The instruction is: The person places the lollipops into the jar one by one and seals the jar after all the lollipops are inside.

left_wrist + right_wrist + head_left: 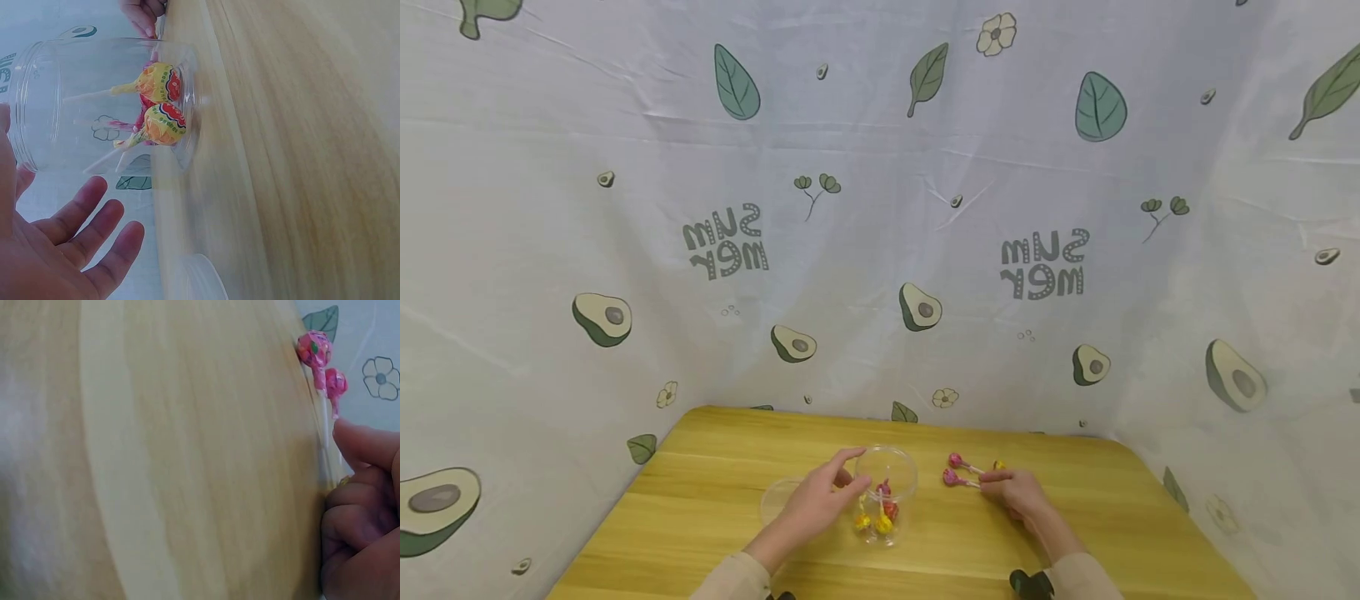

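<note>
A clear plastic jar (898,515) stands upright and uncovered. Inside are two yellow-wrapped lollipops (164,125) and some red and pink ones partly hidden behind them. My left hand (822,498) holds the jar's rim between thumb and forefinger, its other fingers spread beside the wall. Right of the jar, two pink lollipops (952,477) lie with their sticks pointing right. My right hand (1018,493), fingers curled, pinches at the stick of the nearer pink one; the contact itself is partly hidden. Just behind that hand shows a yellow lollipop (999,466).
A clear round lid (772,502) lies on the wooden table (722,467), left of the jar and partly under my left hand. Behind the table hangs a pale curtain (865,250) printed with avocados and leaves.
</note>
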The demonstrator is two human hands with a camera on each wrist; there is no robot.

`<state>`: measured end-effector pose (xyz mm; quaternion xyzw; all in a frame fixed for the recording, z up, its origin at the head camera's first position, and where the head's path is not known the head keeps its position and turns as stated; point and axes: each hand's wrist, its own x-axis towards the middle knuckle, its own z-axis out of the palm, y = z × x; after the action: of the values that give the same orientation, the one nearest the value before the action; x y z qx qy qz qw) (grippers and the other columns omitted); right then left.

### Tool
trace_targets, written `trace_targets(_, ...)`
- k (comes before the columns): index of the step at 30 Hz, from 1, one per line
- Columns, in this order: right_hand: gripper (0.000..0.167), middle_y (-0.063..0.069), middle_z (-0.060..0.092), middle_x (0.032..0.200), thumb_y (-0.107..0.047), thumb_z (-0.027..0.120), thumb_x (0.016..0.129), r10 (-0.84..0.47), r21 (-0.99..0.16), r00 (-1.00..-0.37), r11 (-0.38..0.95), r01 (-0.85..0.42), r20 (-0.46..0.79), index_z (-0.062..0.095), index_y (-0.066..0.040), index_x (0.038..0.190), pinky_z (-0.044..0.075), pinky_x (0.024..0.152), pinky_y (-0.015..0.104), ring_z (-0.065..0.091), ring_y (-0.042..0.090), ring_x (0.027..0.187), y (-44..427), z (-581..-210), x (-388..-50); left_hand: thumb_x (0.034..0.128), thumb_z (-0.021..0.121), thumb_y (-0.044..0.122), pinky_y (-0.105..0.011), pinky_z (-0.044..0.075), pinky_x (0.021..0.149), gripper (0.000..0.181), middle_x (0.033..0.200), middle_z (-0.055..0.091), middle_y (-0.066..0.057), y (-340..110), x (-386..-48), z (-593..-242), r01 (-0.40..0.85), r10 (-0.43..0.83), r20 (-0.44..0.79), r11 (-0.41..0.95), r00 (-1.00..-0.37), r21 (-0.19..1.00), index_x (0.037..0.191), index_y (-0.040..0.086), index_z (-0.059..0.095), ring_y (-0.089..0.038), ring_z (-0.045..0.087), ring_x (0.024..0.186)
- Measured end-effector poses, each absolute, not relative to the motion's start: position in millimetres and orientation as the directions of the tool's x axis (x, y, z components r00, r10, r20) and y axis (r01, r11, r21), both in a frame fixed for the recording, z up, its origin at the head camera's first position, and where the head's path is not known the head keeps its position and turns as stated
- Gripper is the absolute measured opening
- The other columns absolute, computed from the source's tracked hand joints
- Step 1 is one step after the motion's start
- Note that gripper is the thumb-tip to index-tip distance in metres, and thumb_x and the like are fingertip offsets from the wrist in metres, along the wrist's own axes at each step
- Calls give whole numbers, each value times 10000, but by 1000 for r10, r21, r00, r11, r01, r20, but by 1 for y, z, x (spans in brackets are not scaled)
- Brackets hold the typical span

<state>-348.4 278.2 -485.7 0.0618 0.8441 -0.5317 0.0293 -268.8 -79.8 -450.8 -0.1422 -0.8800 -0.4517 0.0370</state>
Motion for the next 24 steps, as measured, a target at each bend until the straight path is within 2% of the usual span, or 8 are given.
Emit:
trace_targets(1, 294, 37, 668, 892, -123, 752, 862, 72, -894, -991, 429, 131, -110, 730, 20, 1118, 297, 449, 211, 293, 51, 472, 278, -486, -349, 972, 520, 629, -400, 490, 741, 607, 1066, 639, 5, -80, -269, -451, 282, 214, 194, 552, -957, 784, 1489, 315, 465, -171, 593, 979)
trace_targets(4, 262, 72, 679, 950, -111, 751, 864, 84, -895, -991, 426, 134, -109, 742, 13, 1094, 307, 450, 212, 300, 54, 477, 278, -489, -350, 973, 524, 624, -403, 492, 739, 599, 1065, 645, 1, -81, -269, -451, 284, 214, 196, 553, -957, 783, 1485, 317, 470, -173, 597, 977)
trace_targets(19, 198, 78, 653, 844, -118, 762, 853, 101, -862, -992, 494, 115, -75, 768, 5, 1008, 297, 437, 226, 288, 59, 434, 277, -490, -353, 988, 528, 591, -375, 478, 717, 583, 1036, 642, 10, -81, -267, -450, 312, 222, 224, 552, -949, 773, 1485, 290, 474, -161, 596, 961)
trace_targets(24, 167, 93, 651, 878, -130, 770, 853, 104, -831, -993, 548, 98, -49, 778, -13, 972, 295, 443, 237, 286, 71, 452, 280, -498, -358, 987, 525, 596, -375, 481, 724, 584, 1035, 647, 14, -80, -268, -452, 318, 228, 227, 551, -947, 771, 1484, 292, 475, -163, 601, 970)
